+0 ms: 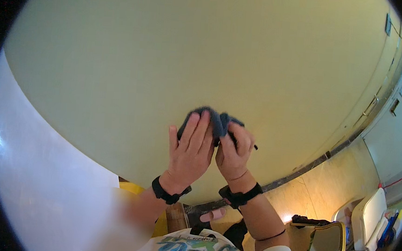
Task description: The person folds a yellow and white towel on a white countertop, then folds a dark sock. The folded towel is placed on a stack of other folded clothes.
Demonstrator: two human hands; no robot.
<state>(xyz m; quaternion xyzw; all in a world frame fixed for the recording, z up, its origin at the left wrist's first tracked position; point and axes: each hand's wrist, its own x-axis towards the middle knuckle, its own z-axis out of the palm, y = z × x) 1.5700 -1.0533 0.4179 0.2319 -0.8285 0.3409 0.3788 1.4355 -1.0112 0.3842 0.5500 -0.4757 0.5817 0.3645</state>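
Observation:
A dark blue-grey cloth (218,121) is bunched against a large pale yellow-green wall (192,48). My left hand (192,149) lies with its fingers extended over the left part of the cloth, pressing it to the wall. Beside it, my right hand (235,149) grips the right part with bent fingers. A small dark tip sticks out at the right of this hand; what it belongs to cannot be told. Both wrists wear black straps, and a thin dark band circles the right forearm.
At the lower right are a gold-framed chair (343,237) and a white plastic piece (367,221) near mixed items. A dark baseboard (299,172) borders the wall. A pale door (389,138) stands at the right. Something yellow (132,188) shows below my left wrist.

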